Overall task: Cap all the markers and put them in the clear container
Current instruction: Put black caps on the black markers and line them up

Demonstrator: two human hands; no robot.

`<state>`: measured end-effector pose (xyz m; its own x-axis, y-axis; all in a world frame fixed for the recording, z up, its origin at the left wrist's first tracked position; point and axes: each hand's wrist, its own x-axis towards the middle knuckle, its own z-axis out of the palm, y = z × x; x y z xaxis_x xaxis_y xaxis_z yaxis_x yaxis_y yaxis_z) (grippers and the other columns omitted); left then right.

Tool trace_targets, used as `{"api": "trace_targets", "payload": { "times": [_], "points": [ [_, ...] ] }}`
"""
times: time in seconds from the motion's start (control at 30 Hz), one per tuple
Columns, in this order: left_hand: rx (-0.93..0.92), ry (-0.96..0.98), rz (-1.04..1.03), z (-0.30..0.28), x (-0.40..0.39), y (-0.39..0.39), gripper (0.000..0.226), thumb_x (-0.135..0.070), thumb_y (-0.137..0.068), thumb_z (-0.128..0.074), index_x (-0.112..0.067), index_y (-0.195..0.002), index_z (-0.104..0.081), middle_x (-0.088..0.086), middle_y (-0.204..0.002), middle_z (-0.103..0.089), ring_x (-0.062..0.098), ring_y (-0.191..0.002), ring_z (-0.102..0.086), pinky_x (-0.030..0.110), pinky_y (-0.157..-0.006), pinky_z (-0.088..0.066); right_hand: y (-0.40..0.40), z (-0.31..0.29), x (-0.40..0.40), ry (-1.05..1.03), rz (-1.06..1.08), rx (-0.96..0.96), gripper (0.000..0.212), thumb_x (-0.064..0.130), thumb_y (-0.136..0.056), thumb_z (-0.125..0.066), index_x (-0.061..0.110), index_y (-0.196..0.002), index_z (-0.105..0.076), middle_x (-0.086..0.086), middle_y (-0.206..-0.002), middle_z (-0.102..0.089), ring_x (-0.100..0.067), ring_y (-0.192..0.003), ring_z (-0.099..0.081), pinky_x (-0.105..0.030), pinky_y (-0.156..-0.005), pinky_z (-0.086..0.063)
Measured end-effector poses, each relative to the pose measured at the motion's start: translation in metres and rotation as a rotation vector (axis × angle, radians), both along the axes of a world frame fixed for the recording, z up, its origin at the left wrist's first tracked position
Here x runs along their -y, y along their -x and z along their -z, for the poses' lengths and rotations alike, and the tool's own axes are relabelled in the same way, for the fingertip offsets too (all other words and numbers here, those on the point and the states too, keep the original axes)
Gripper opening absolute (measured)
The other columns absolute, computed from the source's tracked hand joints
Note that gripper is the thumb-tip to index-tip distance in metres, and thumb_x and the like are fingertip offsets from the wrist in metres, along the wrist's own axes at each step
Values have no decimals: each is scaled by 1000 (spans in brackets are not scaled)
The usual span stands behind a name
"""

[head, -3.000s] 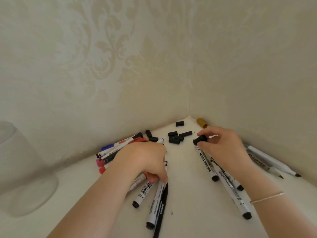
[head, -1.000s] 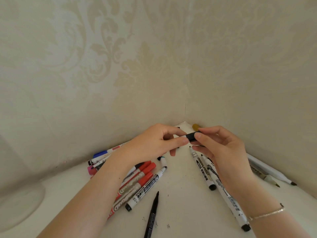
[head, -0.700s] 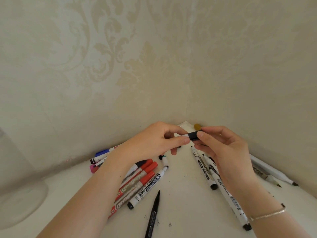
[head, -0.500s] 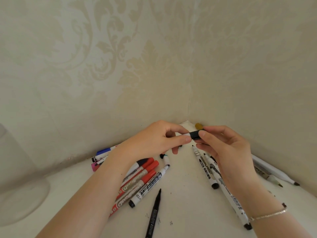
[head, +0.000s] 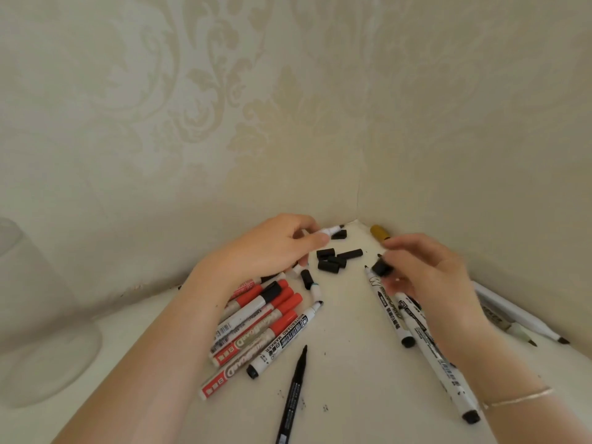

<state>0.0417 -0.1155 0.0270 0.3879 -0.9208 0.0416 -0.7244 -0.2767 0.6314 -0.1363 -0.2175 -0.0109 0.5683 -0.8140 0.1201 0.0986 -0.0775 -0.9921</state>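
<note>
My left hand (head: 272, 248) grips a white marker (head: 330, 231) whose bare tip points toward the corner. To the right, apart from it, my right hand (head: 429, 277) pinches a black cap (head: 382, 269) between thumb and fingers. Several loose black caps (head: 333, 261) lie on the white surface between the hands. Red-capped and black-capped markers (head: 266, 315) lie in a bunch under my left wrist. Under my right hand lie long white markers (head: 389, 307). The clear container (head: 41, 315) stands at the far left, with nothing visible inside.
A thin black pen (head: 293, 392) lies uncapped near the front centre. A gold cap (head: 379, 232) sits in the wall corner. More white pens (head: 525, 318) lie along the right wall. Patterned walls close the table (head: 352, 363) on both sides.
Half a second ago both hands met, cap against the marker end. Now they are apart: the right hand has moved right and down with the cap, the left holds the marker.
</note>
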Motion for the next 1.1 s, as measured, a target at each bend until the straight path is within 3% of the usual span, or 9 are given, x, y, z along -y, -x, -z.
{"api": "trace_targets", "payload": {
  "times": [0.13, 0.23, 0.33, 0.5, 0.63, 0.73, 0.9, 1.0, 1.1],
  "points": [
    [62, 12, -98, -1, -2, -10, 24, -41, -99, -43, -23, -94, -58, -10, -67, -56, -5, -39, -45, 21, -51, -34, -8, 5, -33, 363, -478, -431, 28, 9, -87, -59, 35, -79, -68, 12, -68, -60, 1, -44, -45, -15, -46, -37],
    [-31, -13, -105, -1, -3, -13, 22, -37, -99, -45, -21, -91, -58, -7, -67, -54, 5, -46, -44, 22, -51, -36, -12, 9, -48, 564, -676, -489, 27, 14, -88, -58, 38, -95, -69, 24, -75, -57, 3, -54, -46, -10, -53, -38],
    [-102, -72, -98, 1, -2, -12, 20, -30, -100, -45, -17, -101, -61, -4, -72, -56, 8, -53, -46, 19, -50, -40, -17, 15, -51, 714, -773, -525, 33, 13, -88, -56, 34, -111, -68, 20, -95, -59, 2, -70, -51, -13, -67, -45],
    [-181, -86, -97, 3, 0, -8, 23, -25, -101, -45, -11, -111, -59, -2, -71, -60, 0, -43, -50, 14, -45, -41, -21, 19, -59, 844, -906, -569, 28, 18, -90, -56, 29, -112, -70, 27, -74, -43, 7, -71, -47, -7, -65, -37],
    [-270, -67, -104, 1, -2, -7, 23, -26, -101, -45, -10, -113, -56, 3, -72, -65, 7, -45, -54, 18, -44, -44, -20, 19, -55, 999, -806, -689, 28, 17, -91, -50, 28, -111, -67, 19, -79, -36, -1, -72, -43, -12, -60, -32],
    [-347, -77, -105, 0, -2, -5, 22, -27, -102, -44, -10, -113, -53, 9, -75, -69, 15, -51, -63, 23, -48, -51, -19, 19, -42, 1078, -598, -810, 31, 18, -94, -44, 30, -116, -62, 9, -94, -38, -17, -91, -54, -24, -71, -41],
    [-240, -131, -77, 5, 3, -3, 24, -33, -99, -48, -13, -108, -57, 5, -80, -74, 14, -63, -68, 26, -63, -56, -25, 23, -25, 1148, -382, -894, 37, 18, -99, -39, 32, -131, -52, 3, -115, -48, -20, -103, -56, -30, -79, -47],
    [-41, -167, -72, 8, 6, -4, 31, -44, -94, -53, -16, -93, -66, -3, -70, -61, 10, -57, -53, 26, -61, -44, -19, 12, -8, 929, -213, -819, 30, 22, -97, -46, 32, -125, -53, 8, -112, -55, -12, -97, -58, -25, -80, -48],
    [-42, -200, -41, 8, 5, -3, 31, -45, -91, -57, -17, -82, -64, -6, -61, -54, 6, -49, -46, 22, -56, -37, -6, 1, 16, 583, -7, -694, 13, 22, -92, -57, 27, -104, -58, 9, -95, -61, -9, -76, -59, -19, -57, -46]
  ]
}}
